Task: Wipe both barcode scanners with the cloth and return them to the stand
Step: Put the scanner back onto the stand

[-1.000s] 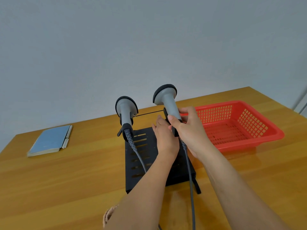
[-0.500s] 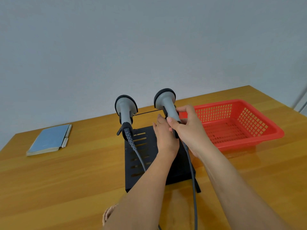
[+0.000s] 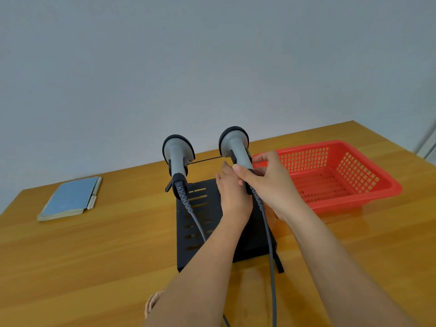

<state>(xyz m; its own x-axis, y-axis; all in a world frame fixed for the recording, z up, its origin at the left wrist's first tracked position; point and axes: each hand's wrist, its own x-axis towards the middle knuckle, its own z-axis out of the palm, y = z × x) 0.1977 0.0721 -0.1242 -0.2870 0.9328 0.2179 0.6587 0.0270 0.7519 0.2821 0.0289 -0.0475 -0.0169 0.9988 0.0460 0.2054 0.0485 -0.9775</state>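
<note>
Gripping the grey plastic barcode scanner with the black rim by its handle, your right hand wraps it with thumb and fingers, at the right end of the black slotted metal stand. Your left hand rests against the handle from the left, fingers fairly straight; whether it pinches anything I cannot tell. Seat or lift the scanner straight along its cradle, and keep its grey cable slack. A second grey scanner sits upright at the stand's left end, so stay clear of it. No cloth is plainly in view. Right of the stand, the red plastic mesh basket crowds you; the wooden table in front of the stand gives room.
</note>
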